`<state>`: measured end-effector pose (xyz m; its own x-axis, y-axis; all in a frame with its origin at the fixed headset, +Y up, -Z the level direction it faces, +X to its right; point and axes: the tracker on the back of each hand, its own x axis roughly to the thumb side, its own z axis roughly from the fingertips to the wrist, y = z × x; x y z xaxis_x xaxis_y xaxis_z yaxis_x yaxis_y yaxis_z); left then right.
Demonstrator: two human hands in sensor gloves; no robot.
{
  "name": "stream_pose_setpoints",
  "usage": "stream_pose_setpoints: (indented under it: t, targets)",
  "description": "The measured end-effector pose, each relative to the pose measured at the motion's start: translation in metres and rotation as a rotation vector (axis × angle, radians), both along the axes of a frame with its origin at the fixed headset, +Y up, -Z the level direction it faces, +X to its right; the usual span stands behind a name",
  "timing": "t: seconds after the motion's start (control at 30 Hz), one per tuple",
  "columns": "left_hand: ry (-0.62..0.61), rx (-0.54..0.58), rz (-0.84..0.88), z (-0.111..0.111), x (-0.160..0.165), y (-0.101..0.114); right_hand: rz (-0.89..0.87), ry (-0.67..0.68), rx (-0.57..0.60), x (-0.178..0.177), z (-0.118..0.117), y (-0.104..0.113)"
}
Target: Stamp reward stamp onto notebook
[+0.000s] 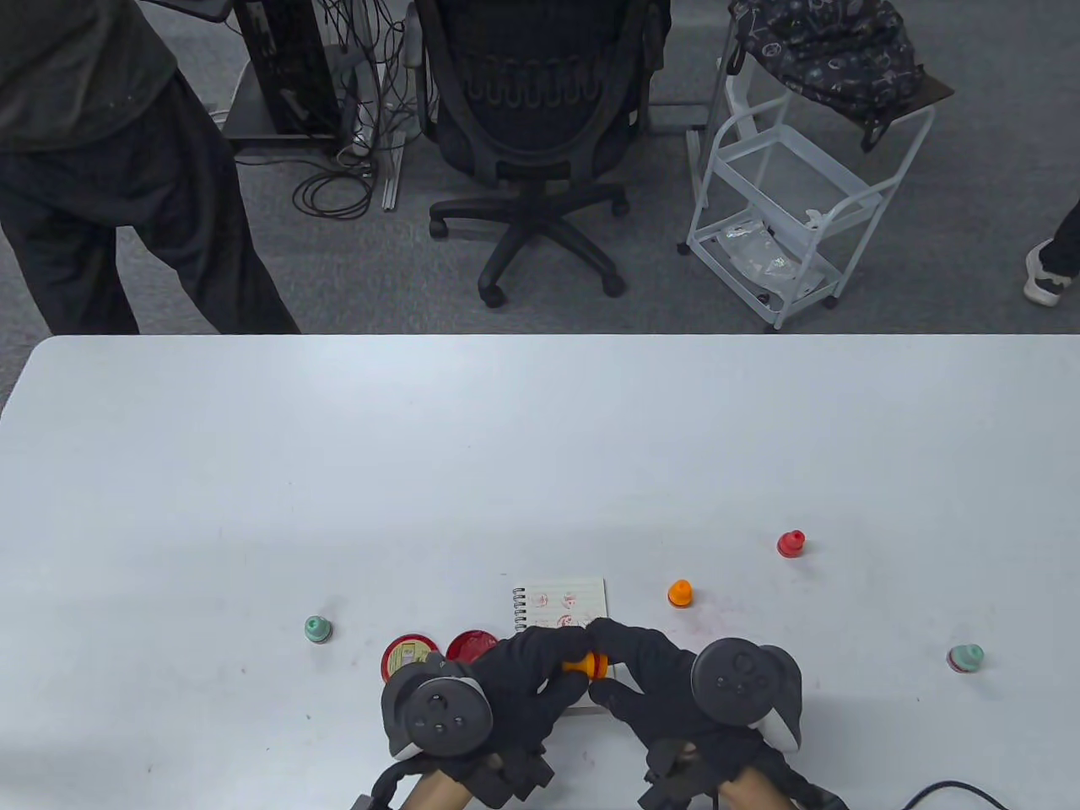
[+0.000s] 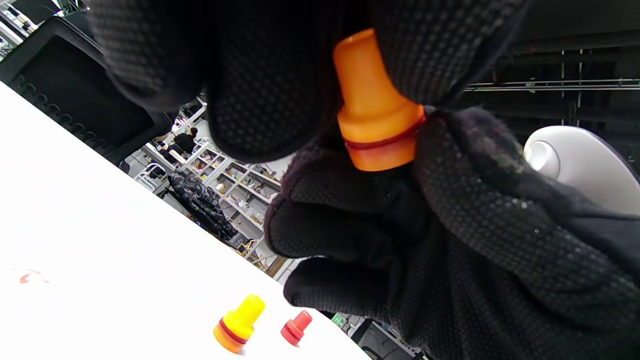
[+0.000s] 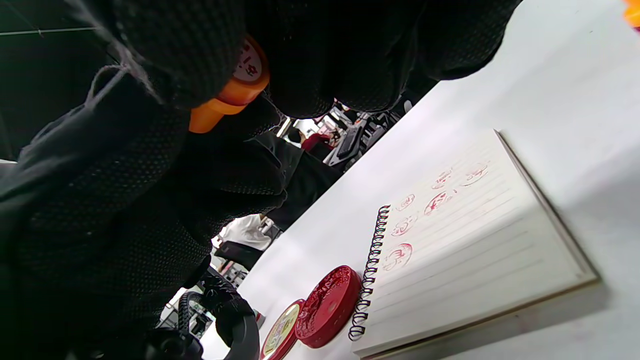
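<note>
Your left hand (image 1: 515, 683) grips the orange plastic stamp's (image 1: 584, 664) handle; your right hand (image 1: 650, 675) pinches its base, above the spiral-bound lined notebook (image 1: 564, 603), likely uncapping; the open red ink pad (image 3: 327, 306) waits beside.

An office or lab workspace, by the look of it: grey carpet (image 1: 354, 278), a black mesh office chair (image 1: 531, 126) on castors, a computer tower (image 1: 283, 67) with tangled cables (image 1: 354, 160), and a white rolling cart (image 1: 793, 194) beyond the white worktop (image 1: 540, 456). The left wrist view shows blurred, stocked shelving (image 2: 235, 195), perhaps storage.
</note>
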<state>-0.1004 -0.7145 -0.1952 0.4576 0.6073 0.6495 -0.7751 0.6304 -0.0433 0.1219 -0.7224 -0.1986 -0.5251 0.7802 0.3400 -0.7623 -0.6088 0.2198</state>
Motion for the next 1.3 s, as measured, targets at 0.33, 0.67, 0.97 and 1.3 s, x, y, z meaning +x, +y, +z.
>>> stream_pose_setpoints:
  t: [0.33,0.67,0.97,1.3]
  targets:
    - [-0.01,0.02,-0.021,0.001,0.002,0.001,-0.039,0.008,-0.031,0.003,-0.002,0.001]
    - [0.01,0.012,-0.011,-0.002,-0.004,0.001,-0.052,-0.018,-0.047,0.009,-0.005,0.0]
    - [0.039,0.012,-0.011,-0.006,-0.014,0.001,-0.047,-0.034,-0.086,0.02,-0.012,-0.004]
    - [0.032,0.011,-0.041,-0.007,-0.013,0.001,0.024,-0.052,-0.078,0.029,-0.017,-0.005]
